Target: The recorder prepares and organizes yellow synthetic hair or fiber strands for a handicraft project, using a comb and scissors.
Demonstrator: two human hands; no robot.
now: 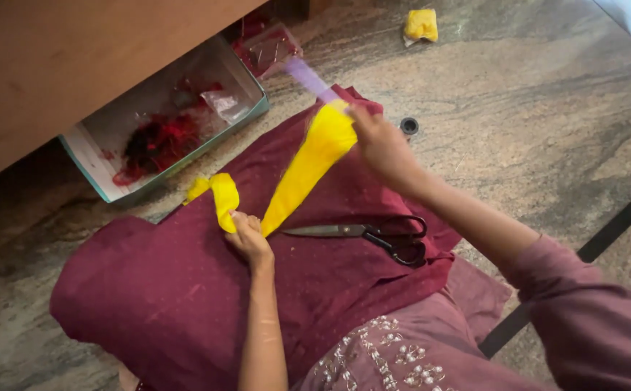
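Sleeve and top: dusty pink, with shiny beads, right at the bottom edge.
Lap cloth (170, 289): dark red, spread over the knees and out onto the stone floor (547, 123).
Left hand (247, 235): low down on the lap cloth, fingers curled shut, pinching the bottom end of the yellow cloth strip (308, 163).
Right hand (381, 141): lifted up and farther away, fingers closed on the top end of the strip, and it holds a purple ruler (310, 78) too.
Strip's long way: it runs slanting from the low left hand up to the high right hand, pulled quite straight between them.
Loose end: a short yellow bit folds over just beside the left hand, on its outer side.
Which hand is nearer: both have hold of it, one at each end; the left is closer to the body.
Scissors (373, 233): black handles, lying flat on the lap cloth under the right arm, blade tips pointing at the left hand, near it but not touching.
Box (163, 123): open, with red threads inside, under the wooden table.
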